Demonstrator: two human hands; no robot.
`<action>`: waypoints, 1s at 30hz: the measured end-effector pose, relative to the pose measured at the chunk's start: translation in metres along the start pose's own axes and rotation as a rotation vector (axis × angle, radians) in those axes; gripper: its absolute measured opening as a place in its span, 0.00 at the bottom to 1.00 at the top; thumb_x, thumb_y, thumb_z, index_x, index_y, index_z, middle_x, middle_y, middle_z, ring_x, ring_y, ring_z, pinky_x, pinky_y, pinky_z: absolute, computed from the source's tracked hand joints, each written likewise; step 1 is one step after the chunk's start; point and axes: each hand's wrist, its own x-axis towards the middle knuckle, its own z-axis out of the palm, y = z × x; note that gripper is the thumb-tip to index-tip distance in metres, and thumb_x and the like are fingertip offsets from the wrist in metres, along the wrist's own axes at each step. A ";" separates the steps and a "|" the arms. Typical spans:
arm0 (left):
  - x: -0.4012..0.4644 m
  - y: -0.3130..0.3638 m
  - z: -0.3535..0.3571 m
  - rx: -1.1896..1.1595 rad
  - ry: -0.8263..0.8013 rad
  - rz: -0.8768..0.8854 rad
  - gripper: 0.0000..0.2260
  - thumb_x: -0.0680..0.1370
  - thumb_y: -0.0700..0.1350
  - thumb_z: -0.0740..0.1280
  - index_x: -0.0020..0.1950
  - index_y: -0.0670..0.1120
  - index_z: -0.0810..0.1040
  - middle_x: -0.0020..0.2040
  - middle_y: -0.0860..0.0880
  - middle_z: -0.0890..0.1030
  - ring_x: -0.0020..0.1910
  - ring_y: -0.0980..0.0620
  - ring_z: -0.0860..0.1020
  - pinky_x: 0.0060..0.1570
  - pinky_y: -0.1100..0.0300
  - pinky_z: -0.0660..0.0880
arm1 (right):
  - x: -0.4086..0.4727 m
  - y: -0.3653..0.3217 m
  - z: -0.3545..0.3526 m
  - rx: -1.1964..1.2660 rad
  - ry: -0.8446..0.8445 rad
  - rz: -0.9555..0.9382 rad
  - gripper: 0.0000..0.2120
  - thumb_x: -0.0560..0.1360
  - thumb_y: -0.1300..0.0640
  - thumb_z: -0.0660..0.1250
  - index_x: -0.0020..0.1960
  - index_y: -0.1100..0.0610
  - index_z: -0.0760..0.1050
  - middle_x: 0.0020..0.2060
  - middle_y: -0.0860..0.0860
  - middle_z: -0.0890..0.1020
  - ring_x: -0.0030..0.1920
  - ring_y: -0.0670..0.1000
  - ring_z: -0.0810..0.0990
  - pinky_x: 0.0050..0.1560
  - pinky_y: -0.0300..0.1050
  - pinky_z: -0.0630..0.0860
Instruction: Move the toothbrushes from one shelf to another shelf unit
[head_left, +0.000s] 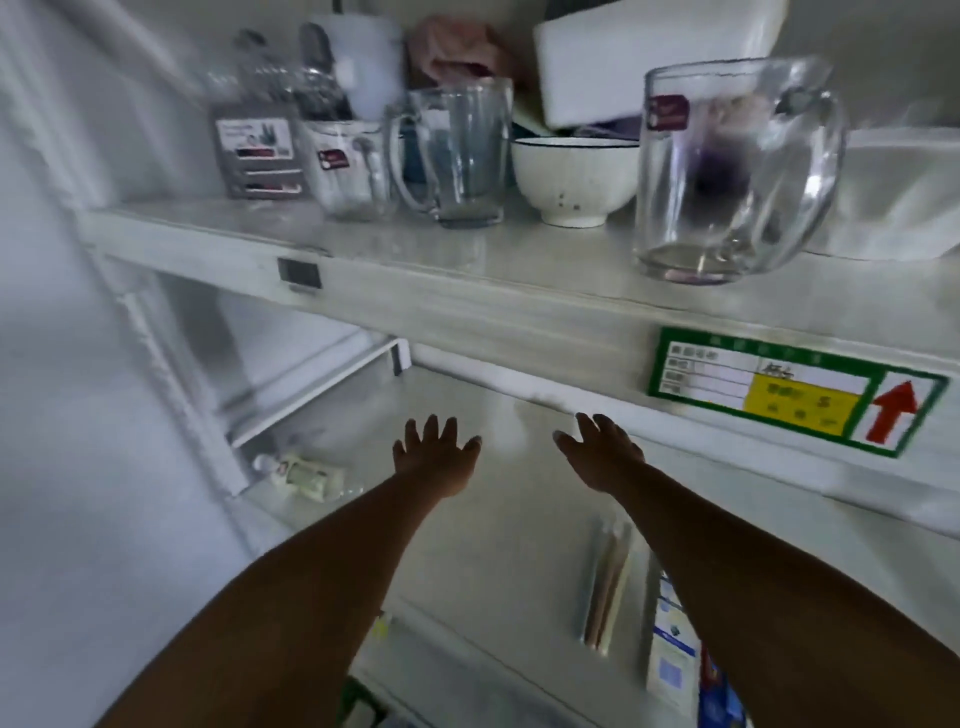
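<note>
With both hands, the left hand (434, 457) and right hand (597, 452), spread and holding nothing over the lower shelf (467, 545), better pinch the packaged toothbrushes (605, 582) near its front edge lengthwise.

lower shelf (467, 519) mid open, toothpaste tube (301, 472) left

We see both bare arms stretched into the lower shelf (467, 545) at the centre of the frame. The left hand (434, 454) and the right hand (597, 452) hover there with fingers spread, holding nothing. A packaged toothbrush (605, 587) lies on that shelf at lower right, just beside the right forearm. A small tube (298, 473) lies at lower left. Across the top, the upper shelf (467, 291) carries a large glass mug (727, 171), a white bowl (574, 179) and smaller glass mugs (457, 156). A green label (795, 395) with a red arrow sticks to its front edge.
</note>
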 end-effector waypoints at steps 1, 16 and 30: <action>-0.002 -0.010 -0.002 0.008 0.016 -0.031 0.29 0.81 0.61 0.46 0.79 0.53 0.48 0.81 0.49 0.47 0.79 0.42 0.43 0.75 0.43 0.47 | 0.003 -0.007 0.001 -0.003 -0.013 -0.029 0.33 0.79 0.36 0.47 0.79 0.50 0.51 0.79 0.53 0.53 0.78 0.55 0.53 0.75 0.55 0.54; -0.222 -0.202 -0.024 -0.091 0.190 -0.873 0.29 0.81 0.62 0.46 0.79 0.52 0.50 0.80 0.48 0.50 0.79 0.41 0.46 0.75 0.42 0.49 | -0.079 -0.222 0.085 -0.059 -0.291 -0.800 0.27 0.80 0.41 0.52 0.77 0.50 0.59 0.76 0.54 0.61 0.74 0.57 0.62 0.71 0.52 0.63; -0.515 -0.266 -0.007 -0.224 0.377 -1.505 0.27 0.80 0.60 0.50 0.78 0.53 0.54 0.79 0.49 0.56 0.77 0.41 0.53 0.73 0.42 0.54 | -0.341 -0.350 0.154 -0.083 -0.613 -1.380 0.27 0.81 0.41 0.51 0.77 0.48 0.57 0.77 0.51 0.58 0.75 0.56 0.60 0.72 0.52 0.61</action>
